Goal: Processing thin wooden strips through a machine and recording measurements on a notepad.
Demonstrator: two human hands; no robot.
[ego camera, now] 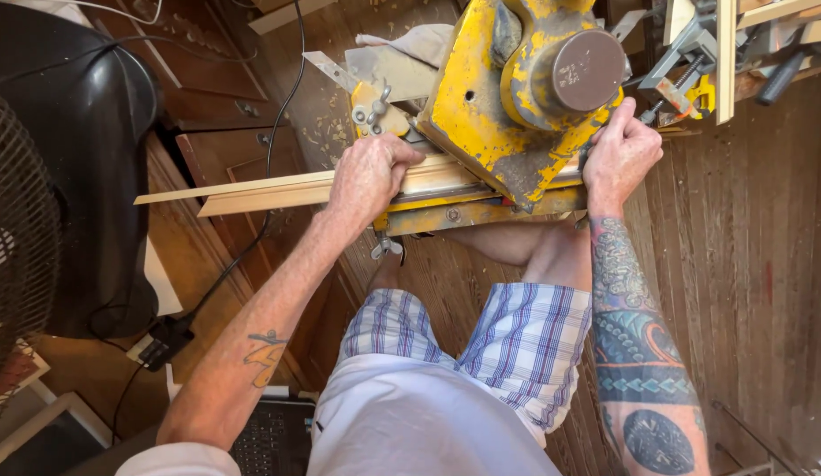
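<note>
wood strip [252,189] | pale, long, flat | under yellow saw [507,97]

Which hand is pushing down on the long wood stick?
The left hand presses the long pale wood strip. The right hand grips the yellow saw instead.
</note>
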